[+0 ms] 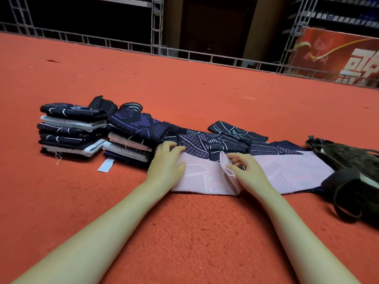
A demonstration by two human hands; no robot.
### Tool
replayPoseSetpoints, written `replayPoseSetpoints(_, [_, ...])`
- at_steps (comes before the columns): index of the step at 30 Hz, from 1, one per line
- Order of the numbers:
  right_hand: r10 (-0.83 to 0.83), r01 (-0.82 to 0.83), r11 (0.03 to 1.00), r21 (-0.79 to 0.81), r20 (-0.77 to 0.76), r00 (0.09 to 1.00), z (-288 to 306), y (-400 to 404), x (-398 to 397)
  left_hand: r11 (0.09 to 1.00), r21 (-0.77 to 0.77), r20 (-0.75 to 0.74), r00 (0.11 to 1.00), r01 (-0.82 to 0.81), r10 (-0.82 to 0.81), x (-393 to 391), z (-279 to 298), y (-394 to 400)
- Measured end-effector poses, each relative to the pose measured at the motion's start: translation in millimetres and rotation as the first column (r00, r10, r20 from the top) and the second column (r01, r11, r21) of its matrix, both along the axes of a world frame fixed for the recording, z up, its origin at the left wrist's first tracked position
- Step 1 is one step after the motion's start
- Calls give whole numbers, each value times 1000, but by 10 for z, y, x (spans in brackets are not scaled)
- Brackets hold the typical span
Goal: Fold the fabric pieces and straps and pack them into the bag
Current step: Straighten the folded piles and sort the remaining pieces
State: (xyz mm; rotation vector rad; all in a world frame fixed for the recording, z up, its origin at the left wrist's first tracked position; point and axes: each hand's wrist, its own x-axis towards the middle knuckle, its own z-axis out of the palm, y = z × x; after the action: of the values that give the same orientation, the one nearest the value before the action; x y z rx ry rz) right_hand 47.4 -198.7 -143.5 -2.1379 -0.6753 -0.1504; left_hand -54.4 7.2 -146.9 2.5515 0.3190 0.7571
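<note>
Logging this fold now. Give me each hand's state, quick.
Left hand: open, fingers flat, pressing the pink fabric piece.
Right hand: closed, pinching a raised fold of the same piece.

Left hand (167, 160) presses pink fabric (287, 173) flat; right hand (244, 168) pinches its fold.

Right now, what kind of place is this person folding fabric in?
Probably a carpeted stage or event platform in a hall: red carpet covers the floor, metal truss rims its far edge, and a red banner stands behind.
</note>
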Motion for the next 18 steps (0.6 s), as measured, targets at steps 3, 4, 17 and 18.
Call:
replayPoseSetpoints(3, [-80, 92, 991, -96, 117, 990, -60, 5, -37, 998, 38, 81, 995, 54, -57, -32, 19, -77])
replayPoseSetpoints(4, [-86, 99, 991, -94, 134, 987, -65, 27, -66, 996, 42, 93, 992, 78, -82, -40, 19, -106])
replayPoseSetpoints(17, [-130, 126, 991, 45, 98, 987, -159, 273, -180, 960, -145, -71, 966, 238, -250, 12, -77, -399])
replayPoseSetpoints(18, [-122, 117, 991, 69, 62, 991, -154, 274, -183, 958, -183, -69, 969, 223, -238, 18, -73, -391])
